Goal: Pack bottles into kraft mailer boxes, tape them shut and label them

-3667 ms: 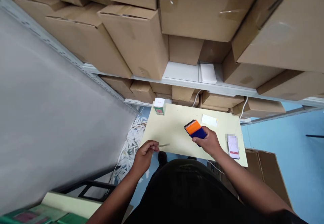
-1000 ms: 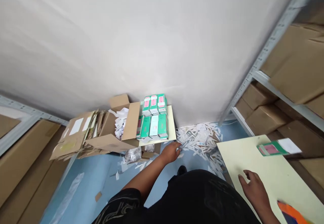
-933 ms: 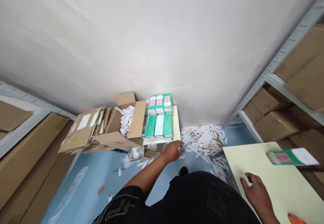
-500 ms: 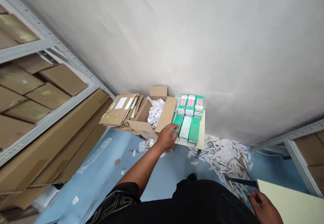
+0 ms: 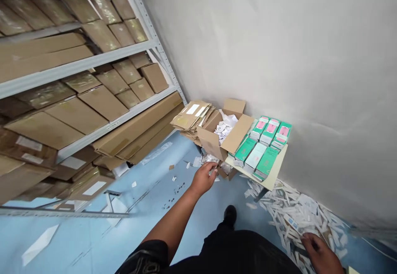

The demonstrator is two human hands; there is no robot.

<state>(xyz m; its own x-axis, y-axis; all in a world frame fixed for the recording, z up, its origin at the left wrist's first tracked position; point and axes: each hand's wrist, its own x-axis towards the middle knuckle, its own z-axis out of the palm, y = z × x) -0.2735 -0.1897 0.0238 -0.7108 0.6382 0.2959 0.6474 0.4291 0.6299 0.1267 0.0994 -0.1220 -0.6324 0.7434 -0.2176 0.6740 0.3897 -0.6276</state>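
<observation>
My left hand [image 5: 204,179] reaches forward over the blue floor, fingers loosely curled and a gap at the thumb. Nothing shows in it. It is nearest to the open cardboard box [image 5: 212,141], which has crumpled white paper [image 5: 225,127] inside, and to the cream tabletop [image 5: 274,179] that bears green boxes [image 5: 267,162], several with pink labels. A paler box [image 5: 256,156] lies among them. Low at the right, my right hand [image 5: 321,253] hangs over scattered paper strips [image 5: 307,212]. Its fingers are bent with a dark gap between them, and I see nothing held.
Grey metal shelving [image 5: 120,123] full of brown cartons [image 5: 102,100] stands on the left. Flattened cardboard [image 5: 189,117] is stacked beside the open box. A grey wall [image 5: 263,38] rises behind. Paper scraps [image 5: 40,245] lie on the floor near a metal frame [image 5: 93,214].
The view has turned left, showing more shelving. My left hand has drawn away from the green boxes. My right hand no longer appears beside the cream surface at lower right.
</observation>
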